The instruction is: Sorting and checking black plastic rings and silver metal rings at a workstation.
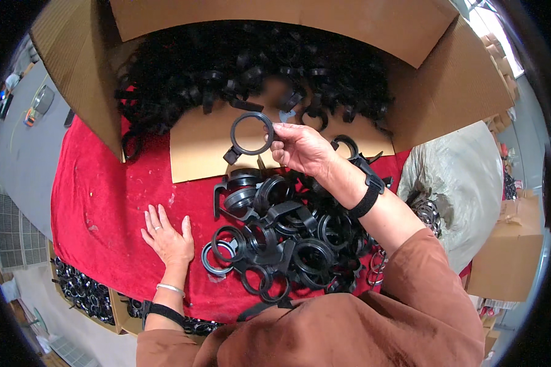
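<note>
Between the thumb and fingers of my right hand (300,148) is a black plastic ring (234,129) with a small block at its lower edge. It is raised over the cardboard flap (196,153), just beyond a heap of black ring parts (312,254). Some of those parts have flat arms or brackets. My left hand (168,238) lies flat on the red cloth (113,202), fingers spread, holding nothing. To its right, at the heap's near left edge, a grey-blue ring (206,260) is partly covered by black ones.
A large open cardboard box (447,92) lies at the far side, full of black parts (251,61). On the right a pale plastic sack (459,177) holds metal rings (427,214). Boxes of small black parts (86,290) stand below the cloth at left.
</note>
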A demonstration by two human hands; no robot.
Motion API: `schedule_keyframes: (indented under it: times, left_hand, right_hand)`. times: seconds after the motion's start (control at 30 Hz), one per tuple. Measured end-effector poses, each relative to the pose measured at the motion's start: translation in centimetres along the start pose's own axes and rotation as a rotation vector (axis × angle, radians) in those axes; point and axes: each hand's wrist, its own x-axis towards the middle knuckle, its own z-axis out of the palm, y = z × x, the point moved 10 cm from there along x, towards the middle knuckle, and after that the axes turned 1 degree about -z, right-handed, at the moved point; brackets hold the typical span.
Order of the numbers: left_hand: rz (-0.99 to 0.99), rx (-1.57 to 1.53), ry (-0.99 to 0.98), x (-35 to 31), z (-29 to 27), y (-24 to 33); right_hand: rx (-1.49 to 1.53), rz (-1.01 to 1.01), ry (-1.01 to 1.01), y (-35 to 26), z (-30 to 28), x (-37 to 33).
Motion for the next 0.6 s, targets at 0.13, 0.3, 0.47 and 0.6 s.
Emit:
schedule_keyframes:
  times: [0.13, 0.3, 0.47, 0.6]
  left_hand:
    - [0.0, -0.023, 0.003, 0.1, 0.1, 0.1]
    - [-0.018, -0.038, -0.01, -0.2, 0.1, -0.6]
    - [0.002, -0.035, -0.001, 0.2, -0.1, 0.4]
    - [-0.011, -0.026, -0.007, 0.0, 0.0, -0.2]
  right_hand:
    - [0.066, 0.171, -0.289, 1.4, 2.2, -1.5]
    - [-1.106, -0.281, 0.211, -6.6, -1.9, 0.3]
    - [-2.037, -1.136, 0.468, -12.8, -1.0, 3.0]
    - [-2.248, -0.424, 0.05, -11.2, 0.2, 7.9]
